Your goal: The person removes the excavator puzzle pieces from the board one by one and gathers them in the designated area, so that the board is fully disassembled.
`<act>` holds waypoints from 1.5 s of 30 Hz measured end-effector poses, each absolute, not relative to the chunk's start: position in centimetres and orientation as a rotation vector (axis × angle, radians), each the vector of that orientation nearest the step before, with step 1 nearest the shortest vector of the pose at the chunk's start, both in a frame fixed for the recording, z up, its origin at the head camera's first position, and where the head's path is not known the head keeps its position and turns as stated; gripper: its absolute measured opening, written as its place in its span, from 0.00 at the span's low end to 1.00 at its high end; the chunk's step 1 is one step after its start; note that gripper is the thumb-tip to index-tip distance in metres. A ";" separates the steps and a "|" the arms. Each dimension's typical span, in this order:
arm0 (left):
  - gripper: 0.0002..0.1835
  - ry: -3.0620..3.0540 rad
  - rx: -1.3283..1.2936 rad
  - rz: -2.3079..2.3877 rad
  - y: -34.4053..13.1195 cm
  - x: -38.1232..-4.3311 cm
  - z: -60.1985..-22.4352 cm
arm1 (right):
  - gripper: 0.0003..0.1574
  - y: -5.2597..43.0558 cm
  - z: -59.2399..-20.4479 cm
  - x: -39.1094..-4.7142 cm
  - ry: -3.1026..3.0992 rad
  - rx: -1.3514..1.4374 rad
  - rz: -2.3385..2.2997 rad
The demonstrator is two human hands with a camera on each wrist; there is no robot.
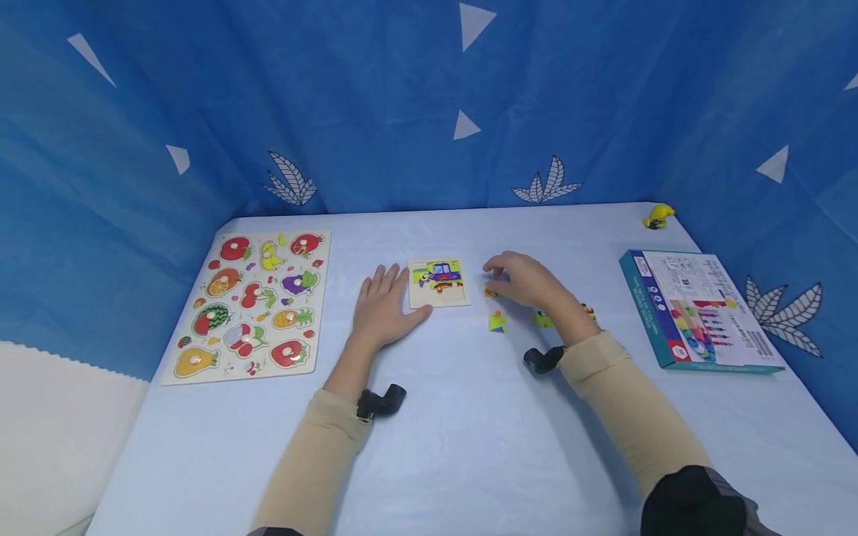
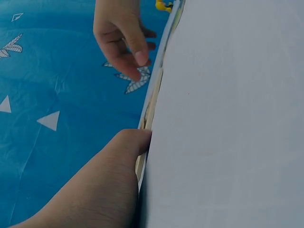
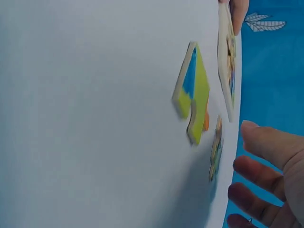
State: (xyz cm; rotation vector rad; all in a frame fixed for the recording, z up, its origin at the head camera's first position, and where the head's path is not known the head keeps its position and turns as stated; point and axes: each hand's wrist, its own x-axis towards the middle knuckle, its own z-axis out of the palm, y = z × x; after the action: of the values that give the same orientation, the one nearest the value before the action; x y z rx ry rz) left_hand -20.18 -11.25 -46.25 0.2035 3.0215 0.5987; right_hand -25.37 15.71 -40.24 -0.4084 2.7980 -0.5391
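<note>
A small square wooden jigsaw board [image 1: 450,301] with a tractor picture [image 1: 442,275] lies in the middle of the table. My left hand [image 1: 383,309] rests flat to the left of it, its thumb against the board's near left corner. In the left wrist view that thumb [image 2: 135,140] meets the board's edge. My right hand [image 1: 526,279] hovers above loose jigsaw pieces, fingers bent loosely and apart, holding nothing. A yellow-green piece with a blue patch [image 3: 199,90] lies close to the board; another piece [image 3: 216,149] is under the fingers. More pieces [image 1: 543,319] are partly hidden by the right forearm.
On the left lies a large wooden fruit puzzle board [image 1: 263,304]. A teal-edged box [image 1: 700,309] sits at the right, with a small yellow toy [image 1: 659,216] near the far right corner. Blue cloth [image 1: 402,104] hangs behind the white table [image 1: 442,447].
</note>
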 end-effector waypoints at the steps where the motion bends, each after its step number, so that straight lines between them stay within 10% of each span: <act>1: 0.53 3.020 0.205 0.602 -11.3 -20.2 -46.3 | 0.27 15.4 -40.2 -25.4 2.797 -0.419 -0.561; 45: 0.50 3.015 0.235 0.580 -11.5 -19.9 -46.0 | 0.27 5.9 -41.5 -27.3 2.773 -0.779 -0.525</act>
State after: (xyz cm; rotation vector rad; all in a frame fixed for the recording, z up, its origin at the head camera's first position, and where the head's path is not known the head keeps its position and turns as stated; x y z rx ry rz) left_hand -19.90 -11.45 -46.03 0.2349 3.0146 0.5800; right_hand -27.31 5.90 -41.54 -0.7791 2.7731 -0.5250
